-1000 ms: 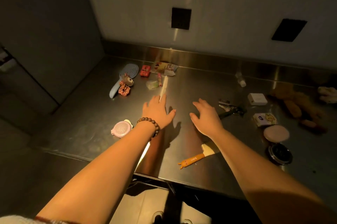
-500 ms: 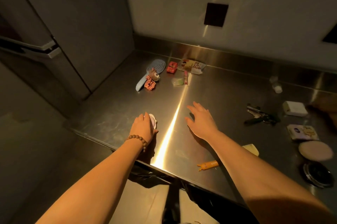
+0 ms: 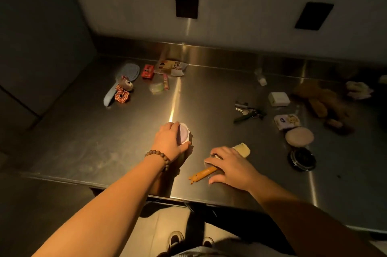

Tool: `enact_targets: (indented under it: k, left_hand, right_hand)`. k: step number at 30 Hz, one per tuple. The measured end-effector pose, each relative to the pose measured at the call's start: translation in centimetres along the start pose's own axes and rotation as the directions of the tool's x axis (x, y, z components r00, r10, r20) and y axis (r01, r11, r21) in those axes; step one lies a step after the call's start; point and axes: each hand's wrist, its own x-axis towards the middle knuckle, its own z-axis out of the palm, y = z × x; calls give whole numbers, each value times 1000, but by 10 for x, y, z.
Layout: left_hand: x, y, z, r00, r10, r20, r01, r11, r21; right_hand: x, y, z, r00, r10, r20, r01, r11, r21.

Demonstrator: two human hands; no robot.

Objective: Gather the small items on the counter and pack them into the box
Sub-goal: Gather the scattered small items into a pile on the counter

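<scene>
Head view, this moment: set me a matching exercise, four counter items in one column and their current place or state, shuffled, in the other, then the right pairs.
Items:
1. round pink case
2. orange-handled brush
3. bunch of keys
4. blue hairbrush

Places or states:
A. lying untouched on the counter, between the hands and the white box
B. gripped by the left hand
C. far left, beside the orange scrunchie
D. under the right hand, handle sticking out past the fingers

Pairs: 1-B, 2-D, 3-A, 4-C
</scene>
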Motion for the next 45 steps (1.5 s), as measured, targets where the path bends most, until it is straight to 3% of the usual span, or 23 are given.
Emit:
enact_targets:
  k: [6, 11, 16, 21, 27, 32, 37, 41, 45]
  left_hand:
    - [3, 25, 3, 996, 86, 13, -86, 996, -22]
    - [18, 50, -9, 985, 173, 4, -173, 984, -32]
    - [46, 94, -23, 949, 315, -27, -316, 948, -29]
    - [60, 159, -8, 895, 446, 15, -445, 895, -37]
    - [53, 224, 35, 847, 517, 128, -514, 856, -57]
    - [59, 295, 71, 806, 574, 140, -569, 818, -83]
    - [63, 381, 133, 801, 587, 115, -572, 808, -137]
    - [60, 441, 193, 828, 533, 173, -513, 845, -147]
    - [52, 473, 240, 803, 549, 233, -532, 836, -136]
  right_hand:
    - [-4, -5, 5, 995, -32, -93, 17, 987, -159]
    - [-11, 8, -9, 963, 138, -233, -162, 983, -87]
    - [-41, 39, -48, 814, 380, -438, -395, 917, 62]
    - [-90, 76, -82, 590, 589, -552, -594, 780, 197]
    - [-152, 122, -95, 446, 710, -545, -701, 655, 280]
    - [-205, 176, -100, 334, 768, -546, -684, 596, 421]
    - [-256, 259, -96, 314, 810, -495, -726, 541, 424]
    - [-290, 321, -84, 328, 832, -447, -752, 516, 410]
    - [-306, 368, -67, 327, 862, -388, -764, 483, 428]
